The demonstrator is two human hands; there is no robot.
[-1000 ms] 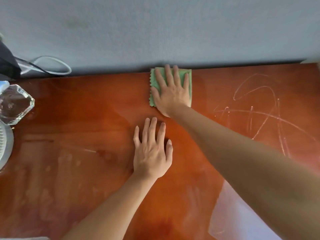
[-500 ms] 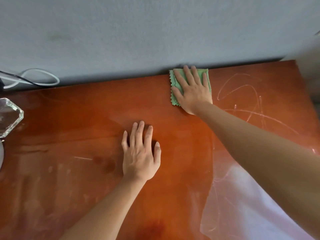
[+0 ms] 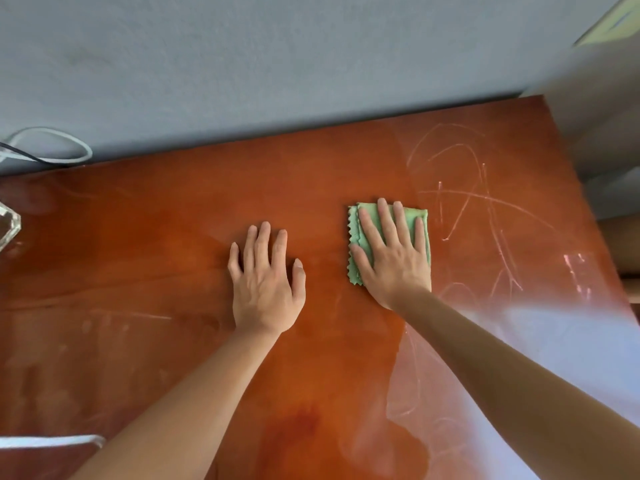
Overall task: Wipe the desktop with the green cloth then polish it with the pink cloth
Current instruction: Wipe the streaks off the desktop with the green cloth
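Observation:
A folded green cloth [image 3: 355,237] with zigzag edges lies flat on the glossy reddish-brown desktop [image 3: 173,244], right of centre. My right hand [image 3: 391,258] presses on it with straight, spread fingers and covers most of it. My left hand [image 3: 265,282] rests flat on the bare wood just left of the cloth, palm down, holding nothing. No pink cloth is in view.
Pale chalky scribbles [image 3: 478,202] mark the desktop's right part. A grey wall [image 3: 277,64] runs along the far edge. A white cable loop [image 3: 52,147] lies at the far left, a clear glass object [image 3: 8,226] at the left edge, and a white blurred object [image 3: 602,109] at the right.
My right hand has drawn the green cloth from the far edge by the wall toward me and slightly right. My left hand has stayed flat on the wood.

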